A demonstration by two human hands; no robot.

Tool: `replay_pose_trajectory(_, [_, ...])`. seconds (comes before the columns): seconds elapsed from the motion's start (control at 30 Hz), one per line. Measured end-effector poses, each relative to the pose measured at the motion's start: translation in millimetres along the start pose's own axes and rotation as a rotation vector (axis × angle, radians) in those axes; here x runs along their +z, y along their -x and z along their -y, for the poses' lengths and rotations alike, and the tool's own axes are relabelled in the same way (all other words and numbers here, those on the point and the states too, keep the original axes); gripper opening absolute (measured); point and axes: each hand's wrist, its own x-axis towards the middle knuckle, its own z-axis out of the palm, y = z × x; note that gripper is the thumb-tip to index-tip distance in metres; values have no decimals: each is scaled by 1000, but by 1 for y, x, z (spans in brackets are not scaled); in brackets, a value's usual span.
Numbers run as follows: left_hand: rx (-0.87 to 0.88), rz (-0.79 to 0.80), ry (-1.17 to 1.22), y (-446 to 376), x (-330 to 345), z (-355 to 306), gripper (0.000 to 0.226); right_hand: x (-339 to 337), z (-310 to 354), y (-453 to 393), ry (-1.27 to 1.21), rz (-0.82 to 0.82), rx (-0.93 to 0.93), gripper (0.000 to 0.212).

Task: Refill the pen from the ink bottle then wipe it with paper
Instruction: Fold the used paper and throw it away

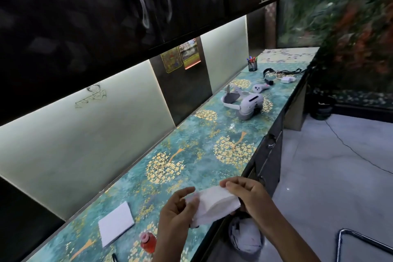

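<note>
Over the front edge of the teal, gold-flowered countertop (204,144): both hands on a crumpled white paper tissue (212,204).
Left hand (176,210) pinches the tissue's lower end, right hand (248,193) its upper edge; sheet stretched between, creased, no ink stain visible. Small red ink bottle (148,242), capped, upright on counter beside a white notepad (116,223). Dark pen (114,258) barely seen at bottom edge.
</note>
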Motion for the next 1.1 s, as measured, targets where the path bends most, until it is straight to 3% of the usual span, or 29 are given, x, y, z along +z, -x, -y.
replay_pose_trajectory(0.17, [22, 58, -34, -21, -28, 7, 22, 20, -19, -8, 81, -83, -21, 22])
replay_pose_trajectory(0.43, [43, 191, -194, -33, -42, 33, 20, 24, -49, 9, 138, -85, 41, 13])
replay_pose_trajectory(0.53, [18, 180, -182, -43, -39, 40, 30, 15, -56, 5, 180, -126, 80, 18])
replay_pose_trajectory(0.6, [-38, 148, -154, -53, -35, 52, 37, 1, -67, 1, 215, -189, 97, 31])
replay_pose_trajectory(0.83, [-349, 203, -72, -59, -1, 132, 29, -83, -137, 8, 280, -549, 422, 23])
replay_pose_trajectory(1.1, [-651, 249, -208, -51, 57, 205, 24, -158, -233, 2, 253, -629, 810, 11])
